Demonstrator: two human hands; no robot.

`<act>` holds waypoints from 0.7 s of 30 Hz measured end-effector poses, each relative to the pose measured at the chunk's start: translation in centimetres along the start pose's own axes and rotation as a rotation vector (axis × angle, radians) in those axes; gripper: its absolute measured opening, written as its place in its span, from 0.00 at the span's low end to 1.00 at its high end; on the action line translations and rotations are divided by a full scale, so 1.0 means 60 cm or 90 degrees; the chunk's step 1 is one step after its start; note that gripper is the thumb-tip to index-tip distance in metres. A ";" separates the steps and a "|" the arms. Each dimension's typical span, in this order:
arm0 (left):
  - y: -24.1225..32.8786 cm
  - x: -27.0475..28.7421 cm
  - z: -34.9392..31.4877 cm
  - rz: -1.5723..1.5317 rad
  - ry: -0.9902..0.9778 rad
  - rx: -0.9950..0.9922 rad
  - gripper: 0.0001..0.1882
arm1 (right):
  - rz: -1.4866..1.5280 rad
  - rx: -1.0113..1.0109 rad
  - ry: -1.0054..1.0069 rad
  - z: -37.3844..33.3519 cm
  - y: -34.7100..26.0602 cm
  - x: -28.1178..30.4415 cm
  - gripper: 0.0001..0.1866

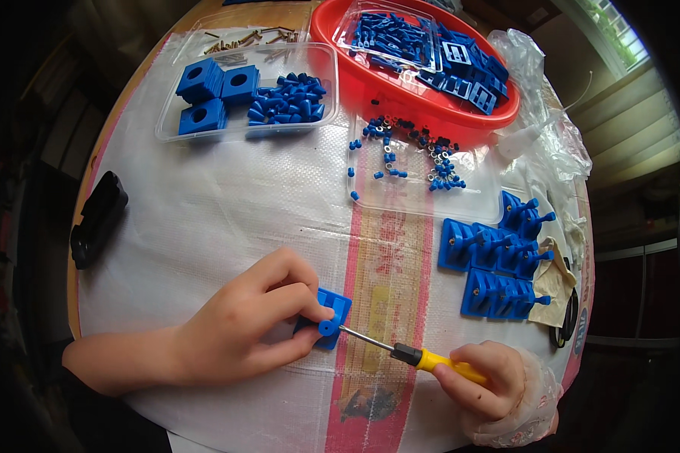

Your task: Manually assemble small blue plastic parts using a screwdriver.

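My left hand (242, 325) grips a blue plastic bracket (337, 305) low at the middle of the table, its thumb and fingers pressed round a small round blue part at the front. Part of the bracket is hidden under the fingers. In my right hand (487, 381) is a screwdriver (428, 360) with a yellow and black handle. Its metal shaft points left, and the tip meets the right side of the bracket. Whether the tip sits in a screw is too small to tell.
Finished-looking blue brackets (497, 249) stand in rows at the right, beside black scissors (570, 313). Clear boxes hold blue blocks (198, 81) and small fittings (445, 170). Behind is a red basin (430, 106) of blue parts. A black case (100, 219) lies left; plastic bags (532, 136) lie far right.
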State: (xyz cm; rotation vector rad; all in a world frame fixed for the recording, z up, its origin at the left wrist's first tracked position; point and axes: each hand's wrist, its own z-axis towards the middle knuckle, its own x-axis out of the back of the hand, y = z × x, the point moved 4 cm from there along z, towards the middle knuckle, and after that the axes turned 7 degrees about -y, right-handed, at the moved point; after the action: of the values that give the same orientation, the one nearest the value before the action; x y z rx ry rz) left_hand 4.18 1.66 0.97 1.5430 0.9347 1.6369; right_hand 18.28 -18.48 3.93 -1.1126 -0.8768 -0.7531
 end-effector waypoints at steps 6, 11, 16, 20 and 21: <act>0.000 -0.002 0.002 -0.005 -0.004 0.003 0.11 | 0.159 -0.090 0.068 0.006 0.014 -0.002 0.17; 0.001 -0.003 0.002 -0.005 -0.008 0.008 0.12 | 0.124 -0.053 0.102 0.003 0.014 -0.011 0.17; 0.005 -0.003 0.005 0.012 -0.010 -0.029 0.12 | 0.033 0.073 0.014 0.001 0.008 -0.006 0.18; 0.003 -0.003 0.003 0.012 -0.009 -0.021 0.13 | 0.075 0.035 -0.009 0.005 0.006 -0.004 0.15; 0.001 -0.004 0.003 0.013 -0.009 -0.025 0.13 | 0.103 0.019 -0.008 0.006 0.009 -0.005 0.15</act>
State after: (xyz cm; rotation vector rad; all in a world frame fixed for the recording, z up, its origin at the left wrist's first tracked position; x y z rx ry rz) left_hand 4.36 1.44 0.94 1.5399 0.8773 1.6474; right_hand 18.55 -17.99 3.48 -1.1480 -0.7966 -0.5981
